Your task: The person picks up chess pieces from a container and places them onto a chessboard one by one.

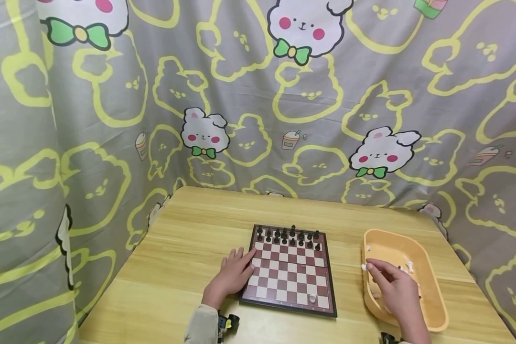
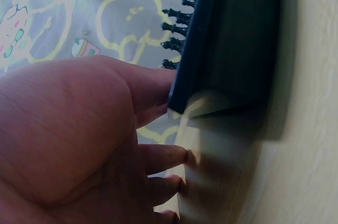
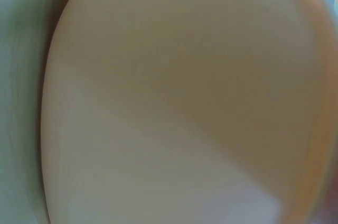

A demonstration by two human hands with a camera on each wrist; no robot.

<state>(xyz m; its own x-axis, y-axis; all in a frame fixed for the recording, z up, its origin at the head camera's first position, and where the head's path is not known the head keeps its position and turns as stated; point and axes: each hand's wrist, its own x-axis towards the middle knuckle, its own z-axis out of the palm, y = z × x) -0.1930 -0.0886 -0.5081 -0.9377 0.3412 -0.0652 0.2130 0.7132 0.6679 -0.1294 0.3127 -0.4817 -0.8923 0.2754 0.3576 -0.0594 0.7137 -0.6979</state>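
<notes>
A folding chessboard (image 1: pixel 284 274) lies on the table, with black chess pieces (image 1: pixel 292 241) standing in two rows along its far side. One white chess piece (image 1: pixel 312 298) is near the board's near right corner. My left hand (image 1: pixel 230 274) rests at the board's left edge with fingers extended. In the left wrist view, the thumb side touches the board's dark rim (image 2: pixel 182 86) and other fingertips meet the table. Over the left rim of an orange plastic tub (image 1: pixel 434 286), my right hand (image 1: pixel 397 286) pinches a small white chess piece (image 1: pixel 364 267) between thumb and forefinger.
More white pieces (image 1: pixel 409 266) lie inside the tub, partly hidden by the right hand. The tub's pale wall (image 3: pixel 174 102) fills the right wrist view. A patterned grey curtain (image 1: pixel 249 119) hangs behind and beside the wooden table (image 1: pixel 189 229).
</notes>
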